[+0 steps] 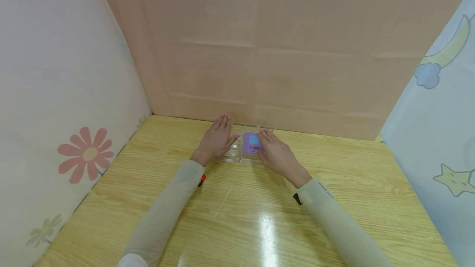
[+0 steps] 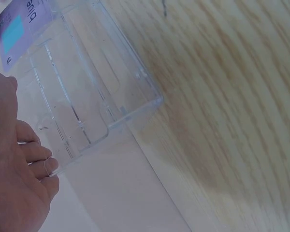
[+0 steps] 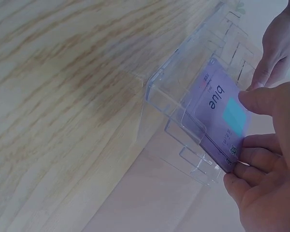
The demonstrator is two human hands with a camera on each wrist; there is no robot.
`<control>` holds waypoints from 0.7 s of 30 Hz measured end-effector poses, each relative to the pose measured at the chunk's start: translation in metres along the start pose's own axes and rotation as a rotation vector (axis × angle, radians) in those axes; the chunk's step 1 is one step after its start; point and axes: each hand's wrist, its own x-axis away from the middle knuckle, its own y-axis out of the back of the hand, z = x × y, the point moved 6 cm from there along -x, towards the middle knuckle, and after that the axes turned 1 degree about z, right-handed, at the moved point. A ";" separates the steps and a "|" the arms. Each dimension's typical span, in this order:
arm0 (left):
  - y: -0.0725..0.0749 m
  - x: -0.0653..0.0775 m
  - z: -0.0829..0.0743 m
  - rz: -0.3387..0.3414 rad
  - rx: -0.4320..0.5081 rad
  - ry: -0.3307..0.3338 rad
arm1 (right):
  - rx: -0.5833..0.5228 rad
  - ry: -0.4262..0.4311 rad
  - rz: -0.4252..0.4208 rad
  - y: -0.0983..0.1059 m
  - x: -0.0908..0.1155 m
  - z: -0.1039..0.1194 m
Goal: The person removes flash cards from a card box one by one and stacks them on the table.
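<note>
A clear plastic compartmented tray (image 1: 234, 159) lies at the table's back edge, against the brown backdrop. Over its right part is a purple card (image 1: 249, 146) with a blue square and the word "blue"; the right wrist view shows several card edges stacked there. My right hand (image 1: 278, 153) holds the card stack (image 3: 217, 104) at its right side, with the thumb and fingertips at its edges. On the left, my left hand (image 1: 216, 138) rests at the tray with fingers extended. Its fingertips touch the tray's corner in the left wrist view, and the thumb points toward the card.
The wood-grain table (image 1: 237, 226) extends in front of the tray. A brown backdrop (image 1: 259, 52) rises right behind it. Pale patterned fabric walls stand at the left (image 1: 44, 94) and right (image 1: 445, 127).
</note>
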 end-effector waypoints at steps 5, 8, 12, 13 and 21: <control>0.002 0.001 -0.001 0.002 0.008 0.004 | -0.005 0.005 -0.012 0.001 0.001 0.001; 0.002 0.001 -0.001 0.001 0.000 0.007 | 0.003 0.010 -0.028 0.002 0.000 0.002; 0.000 0.001 0.000 0.010 -0.015 0.008 | 0.023 0.016 -0.045 0.004 0.000 0.003; 0.000 0.001 0.000 0.011 -0.018 0.008 | 0.028 0.017 -0.048 0.004 0.000 0.003; -0.002 0.000 0.001 0.013 -0.011 0.009 | 0.039 0.038 -0.105 0.010 -0.002 0.005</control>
